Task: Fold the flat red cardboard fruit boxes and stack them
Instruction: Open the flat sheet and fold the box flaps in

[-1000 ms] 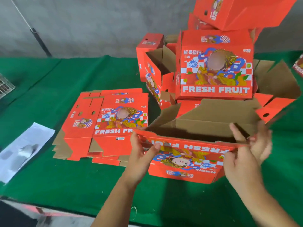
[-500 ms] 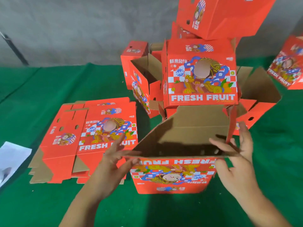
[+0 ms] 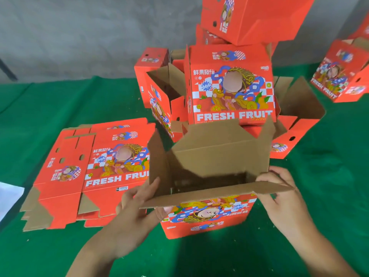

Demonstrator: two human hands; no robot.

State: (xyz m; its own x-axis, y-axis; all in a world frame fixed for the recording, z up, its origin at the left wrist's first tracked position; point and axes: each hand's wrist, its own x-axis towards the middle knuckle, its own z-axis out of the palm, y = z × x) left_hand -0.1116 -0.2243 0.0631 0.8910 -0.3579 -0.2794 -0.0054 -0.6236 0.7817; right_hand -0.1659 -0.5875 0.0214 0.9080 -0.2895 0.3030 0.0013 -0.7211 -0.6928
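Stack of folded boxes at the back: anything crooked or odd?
Yes. The top box sits tilted and skewed on the stack instead of square. A box further right lies tipped on the green cloth, apart from the stack.

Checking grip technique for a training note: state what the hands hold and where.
Both hold the opened red cardboard fruit box by its near brown top flap: the left hand grips the flap's left end, the right hand its right end.

Bright even light, soft blur, wide-angle bowing
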